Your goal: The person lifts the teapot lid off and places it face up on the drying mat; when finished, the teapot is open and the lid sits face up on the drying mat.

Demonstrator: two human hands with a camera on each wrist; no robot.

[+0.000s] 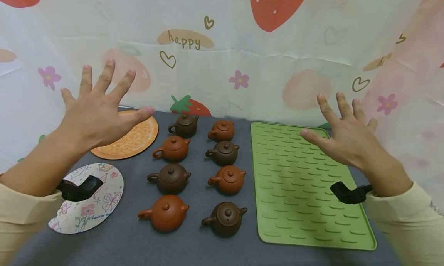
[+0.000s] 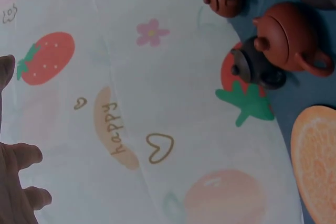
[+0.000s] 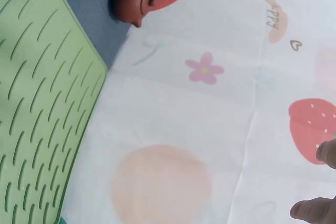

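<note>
While left hand (image 1: 97,111) and right hand (image 1: 350,139) hang splayed, grasping nothing, eight clay teapots (image 1: 229,181) stand in two columns left of the green mat (image 1: 298,189), handles (image 1: 145,213) facing away, presumably for easy gripping.

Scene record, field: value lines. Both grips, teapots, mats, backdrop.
left grip: raised, fingers spread, holding nothing
right grip: raised, fingers spread, holding nothing
teapots: eight, two columns; reddish and dark brown alternating, four each
green mat: right of the teapots
orange mat: far left, partly behind the left grip
floral mat: near left, partly hidden
backdrop: pale cloth printed with strawberries, flowers, hearts
</note>
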